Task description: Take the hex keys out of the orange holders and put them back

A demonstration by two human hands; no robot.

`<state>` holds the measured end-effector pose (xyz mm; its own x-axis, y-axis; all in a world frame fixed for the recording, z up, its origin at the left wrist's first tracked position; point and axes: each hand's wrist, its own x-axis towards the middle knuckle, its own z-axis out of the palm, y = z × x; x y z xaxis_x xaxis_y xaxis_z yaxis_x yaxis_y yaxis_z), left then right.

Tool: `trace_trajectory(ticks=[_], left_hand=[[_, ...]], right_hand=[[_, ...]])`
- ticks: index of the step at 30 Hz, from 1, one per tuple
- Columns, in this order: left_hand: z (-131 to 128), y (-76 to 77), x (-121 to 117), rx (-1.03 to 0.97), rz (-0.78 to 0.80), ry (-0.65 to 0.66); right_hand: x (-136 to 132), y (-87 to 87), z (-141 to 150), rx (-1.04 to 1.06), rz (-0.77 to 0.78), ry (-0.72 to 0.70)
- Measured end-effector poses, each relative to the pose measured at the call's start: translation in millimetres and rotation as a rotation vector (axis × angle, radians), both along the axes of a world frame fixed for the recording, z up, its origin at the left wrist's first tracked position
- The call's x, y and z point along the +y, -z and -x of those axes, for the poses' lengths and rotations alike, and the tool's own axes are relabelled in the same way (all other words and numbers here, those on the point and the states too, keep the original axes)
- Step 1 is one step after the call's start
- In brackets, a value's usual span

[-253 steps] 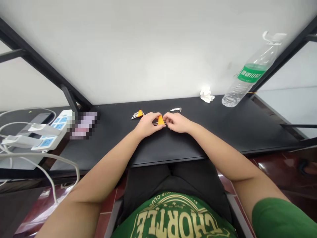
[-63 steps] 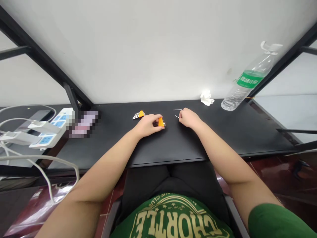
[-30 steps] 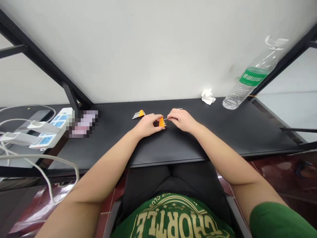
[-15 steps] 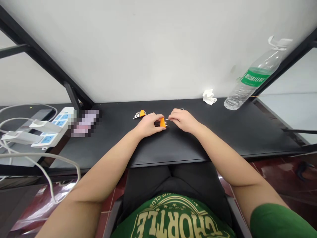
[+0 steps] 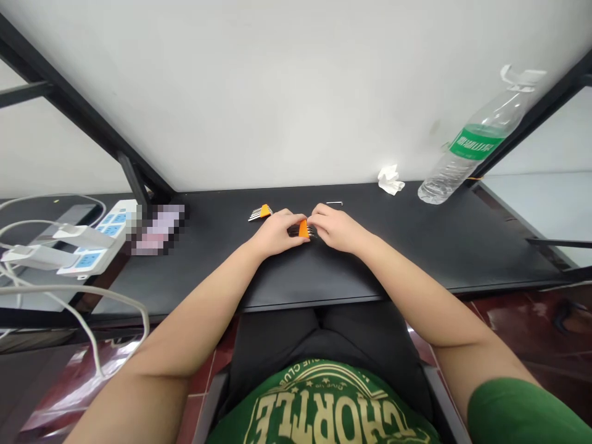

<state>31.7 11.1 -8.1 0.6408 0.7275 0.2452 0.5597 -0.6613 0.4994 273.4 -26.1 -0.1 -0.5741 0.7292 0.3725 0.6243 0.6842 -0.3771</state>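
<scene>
My left hand pinches an orange hex key holder between thumb and fingers, just above the black table. Several metal keys stick out of its right side. Against that side are the fingertips of my right hand, closed on a thin hex key that they now mostly hide. Behind my left hand lies a second orange holder, its row of silver keys pointing left. One loose L-shaped hex key rests on the table just beyond my right hand.
A tall water bottle and a crumpled tissue stand along the wall at the right. To the left are a phone-like pinkish blurred object, a power strip with white chargers, and looping white cables.
My right hand has moved left, up to the orange holder, closing the gap where the thin key showed. The loose hex key behind it is now uncovered. My left hand has stayed in place.
</scene>
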Motion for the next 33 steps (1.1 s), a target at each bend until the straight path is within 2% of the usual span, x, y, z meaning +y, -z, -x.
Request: trace_trajectory(ticks=[8,11,13,15,17,19,24,27,29,33], left_hand=[[-3.8,-2.3,-1.4,-0.008,-0.030,0.065],[-2.7,1.4,0.8,0.007,-0.033,0.055],[-1.1,4.5,2.4,0.006,-0.012,0.026],[1.0,7.4,4.2,-0.008,0.022,-0.002],[3.1,9.4,6.1,-0.017,0.042,-0.019],[4.7,10.5,7.9,-0.013,0.045,-0.026],[5.3,10.5,9.8,-0.010,0.022,-0.024],[5.2,11.5,9.7,-0.017,0.026,-0.032],[5.6,13.3,9.9,-0.024,0.042,-0.030],[6.4,16.2,10.8,-0.029,0.055,-0.010]], right_hand=[[2.5,8.8,13.3,0.273,0.215,-0.041],[10.5,10.0,7.6,0.284,0.211,0.009],[21.4,12.1,-5.1,0.229,0.152,0.126],[35.5,16.5,-22.6,0.130,0.112,0.312],[49.6,22.6,-40.2,0.044,0.128,0.485],[60.4,28.7,-52.6,-0.015,0.154,0.581],[68.3,31.9,-51.6,-0.166,0.198,0.628],[63.6,23.0,-40.8,-0.276,0.229,0.674],[57.0,14.7,-34.9,-0.340,0.308,0.685],[38.5,0.8,-26.9,-0.420,0.452,0.637]])
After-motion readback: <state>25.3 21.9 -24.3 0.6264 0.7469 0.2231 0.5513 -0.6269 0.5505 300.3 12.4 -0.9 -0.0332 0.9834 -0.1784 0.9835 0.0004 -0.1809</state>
